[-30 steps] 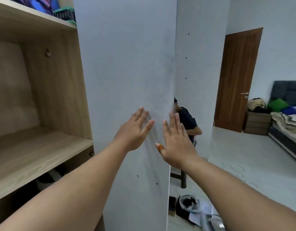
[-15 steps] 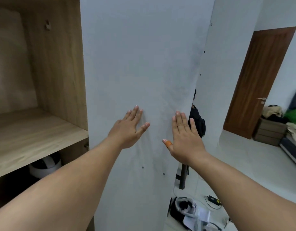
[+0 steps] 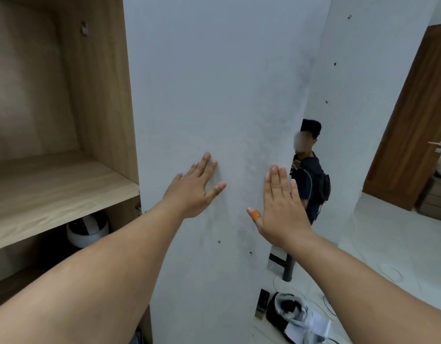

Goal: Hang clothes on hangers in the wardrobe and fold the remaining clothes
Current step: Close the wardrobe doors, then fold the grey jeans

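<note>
Right in front of the person, both bare forearms reach forward to a white wardrobe door (image 3: 214, 108). Left hand (image 3: 193, 188) flat, fingers straight and spread, palm against the door face, thumb out to the right. Right hand (image 3: 281, 206) also flat, fingers straight and close together, near the door's right edge, orange plaster on the thumb; fingertips reach that edge, contact with the panel can't be confirmed. Neither hand holds anything. Left of the door, the open wardrobe (image 3: 97, 95) in light wood, one bare shelf (image 3: 53, 192), a white rounded object (image 3: 86, 229) below it in shadow. On the floor, lower right, a dark bag with papers (image 3: 296, 316). Beyond the door edge, another person in dark clothes (image 3: 311, 184) beside a white wall. Far right, a brown room door (image 3: 413, 125). No clothes or hangers visible.
</note>
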